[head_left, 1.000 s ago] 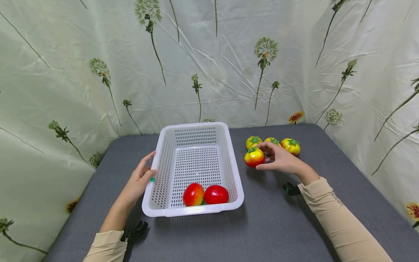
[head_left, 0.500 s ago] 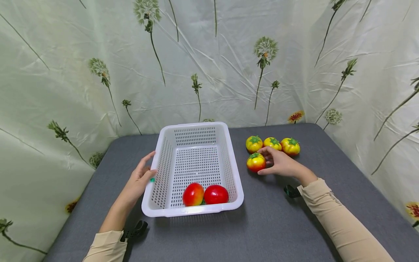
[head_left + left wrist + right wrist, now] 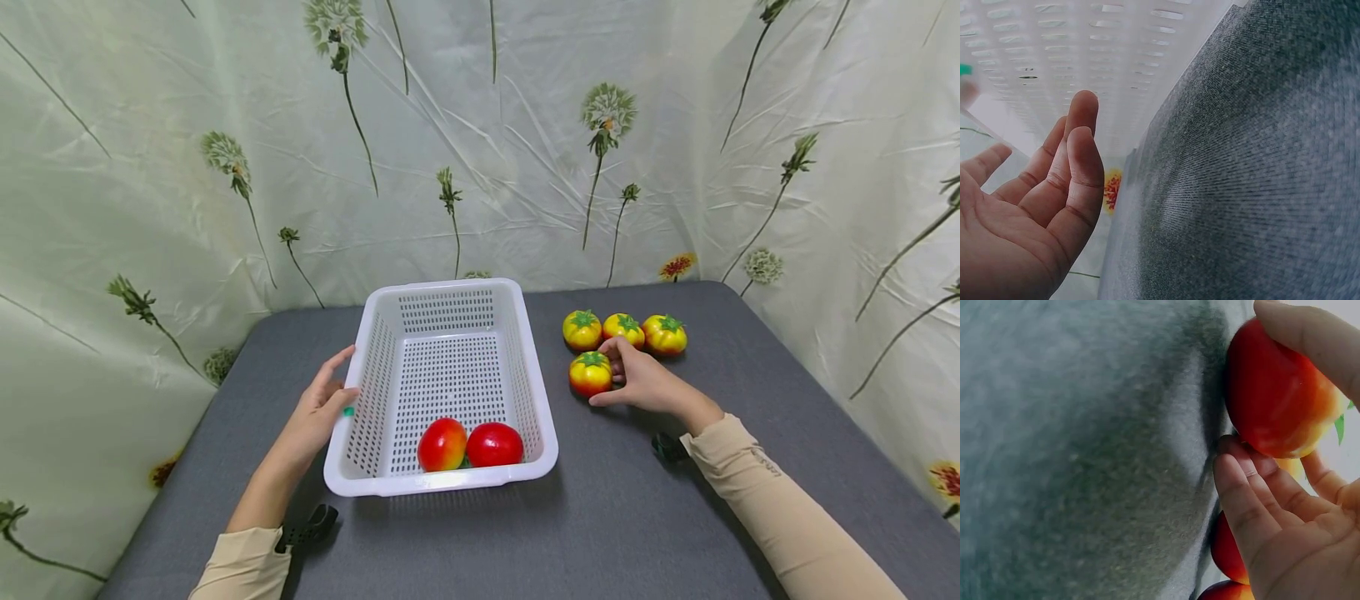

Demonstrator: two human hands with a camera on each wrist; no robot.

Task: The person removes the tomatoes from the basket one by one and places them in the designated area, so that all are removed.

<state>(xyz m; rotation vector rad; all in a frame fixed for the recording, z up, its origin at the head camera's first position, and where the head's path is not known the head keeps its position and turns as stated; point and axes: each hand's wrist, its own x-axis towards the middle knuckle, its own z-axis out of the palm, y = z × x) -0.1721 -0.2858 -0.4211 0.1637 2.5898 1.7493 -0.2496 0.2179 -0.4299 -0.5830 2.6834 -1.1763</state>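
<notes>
In the head view my right hand [image 3: 648, 379] holds a yellow-and-red tomato [image 3: 590, 374] with a green leafy top, low over or on the cloth; contact with the cloth is unclear. Seen from the right wrist, my thumb [image 3: 1313, 337] lies on the tomato's red skin [image 3: 1272, 394], and the other fingers curve beside it. At the left side of a white perforated basket [image 3: 536, 400], my left hand [image 3: 315, 421] touches the rim with thumb and index finger. The remaining left fingers [image 3: 1082, 156] are loosely bent by the basket's outer wall. Two red tomatoes [image 3: 442, 445] lie inside at the near end.
Just behind the right hand, three yellow tomatoes [image 3: 624, 331] form a row. A dark grey cloth [image 3: 622, 533] covers the table. A flower-patterned curtain [image 3: 480, 150] hangs along the back and sides.
The tomato in my right hand has come down and slightly right, nearer me, with the back row now more visible. My left hand and the basket stay where they were.
</notes>
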